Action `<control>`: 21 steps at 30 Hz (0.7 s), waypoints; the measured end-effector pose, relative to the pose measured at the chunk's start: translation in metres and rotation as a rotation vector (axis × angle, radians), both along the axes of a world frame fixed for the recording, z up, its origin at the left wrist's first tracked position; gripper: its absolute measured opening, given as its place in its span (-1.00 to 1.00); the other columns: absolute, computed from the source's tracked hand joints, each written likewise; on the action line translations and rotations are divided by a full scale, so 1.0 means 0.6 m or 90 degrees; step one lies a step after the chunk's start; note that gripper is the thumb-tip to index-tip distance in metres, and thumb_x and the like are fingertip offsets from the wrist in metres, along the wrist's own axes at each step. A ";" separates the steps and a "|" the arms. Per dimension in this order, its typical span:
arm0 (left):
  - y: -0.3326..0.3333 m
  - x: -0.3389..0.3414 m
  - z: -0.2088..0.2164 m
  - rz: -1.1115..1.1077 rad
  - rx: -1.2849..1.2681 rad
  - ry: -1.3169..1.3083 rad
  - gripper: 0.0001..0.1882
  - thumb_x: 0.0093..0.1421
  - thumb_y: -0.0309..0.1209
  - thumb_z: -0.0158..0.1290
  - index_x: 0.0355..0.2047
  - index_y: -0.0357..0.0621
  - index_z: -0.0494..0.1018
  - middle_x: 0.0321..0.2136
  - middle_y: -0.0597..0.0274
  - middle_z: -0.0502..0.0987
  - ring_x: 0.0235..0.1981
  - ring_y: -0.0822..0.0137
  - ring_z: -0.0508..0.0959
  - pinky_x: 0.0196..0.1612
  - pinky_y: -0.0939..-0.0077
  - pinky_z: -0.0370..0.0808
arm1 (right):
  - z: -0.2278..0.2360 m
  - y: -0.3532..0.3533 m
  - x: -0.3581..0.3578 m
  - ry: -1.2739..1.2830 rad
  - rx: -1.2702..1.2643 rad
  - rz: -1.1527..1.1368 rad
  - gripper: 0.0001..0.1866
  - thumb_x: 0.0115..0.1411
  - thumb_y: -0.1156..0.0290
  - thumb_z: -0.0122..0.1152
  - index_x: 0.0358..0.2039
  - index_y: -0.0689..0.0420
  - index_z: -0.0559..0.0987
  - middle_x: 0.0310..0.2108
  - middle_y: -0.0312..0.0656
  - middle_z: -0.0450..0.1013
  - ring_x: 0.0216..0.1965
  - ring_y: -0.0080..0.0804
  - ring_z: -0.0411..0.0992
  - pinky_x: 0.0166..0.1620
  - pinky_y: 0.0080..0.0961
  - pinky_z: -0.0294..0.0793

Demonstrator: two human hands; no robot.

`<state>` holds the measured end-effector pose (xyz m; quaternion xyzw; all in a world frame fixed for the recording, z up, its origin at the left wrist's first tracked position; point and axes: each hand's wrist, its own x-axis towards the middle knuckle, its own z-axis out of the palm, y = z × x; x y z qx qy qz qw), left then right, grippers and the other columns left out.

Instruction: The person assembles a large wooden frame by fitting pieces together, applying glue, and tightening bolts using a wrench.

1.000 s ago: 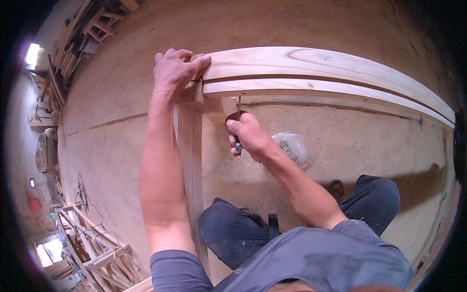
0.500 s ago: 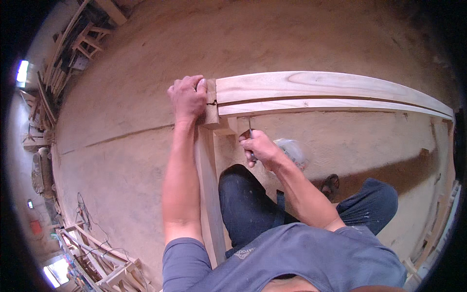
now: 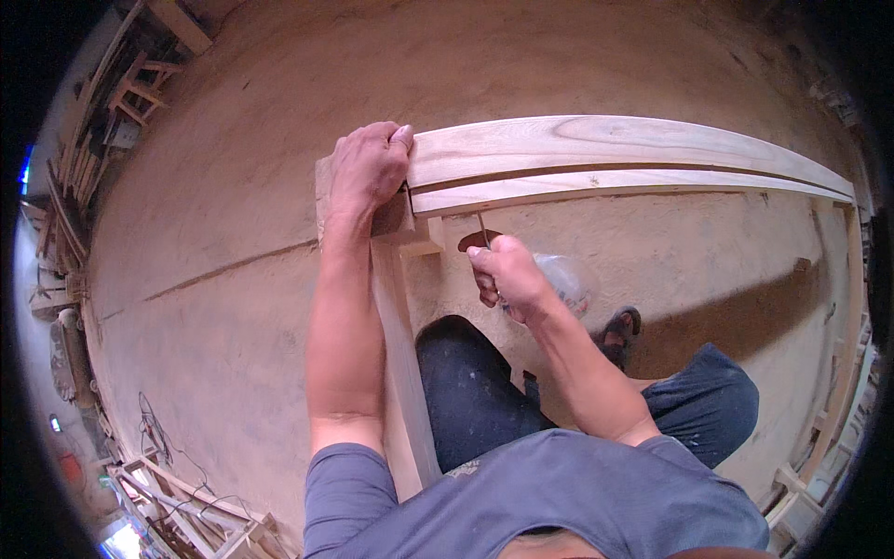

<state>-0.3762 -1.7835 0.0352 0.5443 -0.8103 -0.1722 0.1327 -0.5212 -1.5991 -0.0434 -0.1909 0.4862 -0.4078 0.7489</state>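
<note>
Frame corner, pale wood. Your left hand [image 3: 371, 168] is over the corner block [image 3: 395, 218], fingers curled over it, thumb toward the rail ends: grasping, not slack. Upper rail [image 3: 577, 142] and lower rail [image 3: 587, 181] run off to the right of those fingers, a dark gap between them. Post [image 3: 402, 363] comes back toward you beneath your left wrist.

Your right hand [image 3: 514, 275] is clenched on a thin-shafted tool [image 3: 482, 226]; most of its handle is hidden in the fist. Shaft rises past your thumb to the underside of the lower rail. Cannot tell whether the tip touches wood or sits in anything.

For good work: bear down evenly with the left palm so the block doesn't rock against your push. Line the shaft up with your right forearm's effort, square to the rail; a slanted tip would likely slip and mar pale wood. Short, steady wrist effort beats shoving. Left fingertips are best clear of the shaft's line. Clear plastic container [image 3: 559, 272] lies on the floor beyond your right knuckles; mind it when shifting your feet.
</note>
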 end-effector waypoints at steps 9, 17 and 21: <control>-0.027 -0.074 -0.010 -0.105 0.026 -0.147 -0.41 0.36 0.04 -0.28 -0.29 -0.15 0.61 -0.24 -0.13 0.61 -0.13 -0.15 0.57 -0.04 0.06 0.45 | -0.134 -0.035 0.010 0.301 -0.266 -0.039 -0.81 0.30 0.33 -0.01 -0.21 0.19 0.44 -0.56 -0.10 0.42 -0.55 -0.23 0.41 -0.42 -0.25 0.46; -0.023 -0.101 -0.004 -0.133 -0.006 -0.144 -0.34 0.36 0.11 -0.29 -0.32 -0.14 0.65 -0.26 -0.11 0.63 -0.14 -0.13 0.59 -0.04 0.07 0.50 | -0.083 -0.013 -0.028 -0.633 -0.138 -0.137 -0.72 0.40 0.25 -0.06 -0.04 0.12 0.47 -0.75 -0.48 0.09 -0.76 -0.63 0.08 -0.54 -0.49 0.23; -0.027 -0.091 -0.009 -0.136 0.003 -0.154 -0.34 0.36 0.12 -0.29 -0.31 -0.16 0.64 -0.27 -0.14 0.62 -0.14 -0.15 0.59 -0.04 0.05 0.49 | -0.114 -0.014 -0.035 -0.300 -0.156 -0.116 -0.58 0.42 0.02 -0.09 -0.07 0.14 0.49 -0.77 -0.44 0.05 -0.80 -0.61 -0.05 -0.64 -0.53 0.05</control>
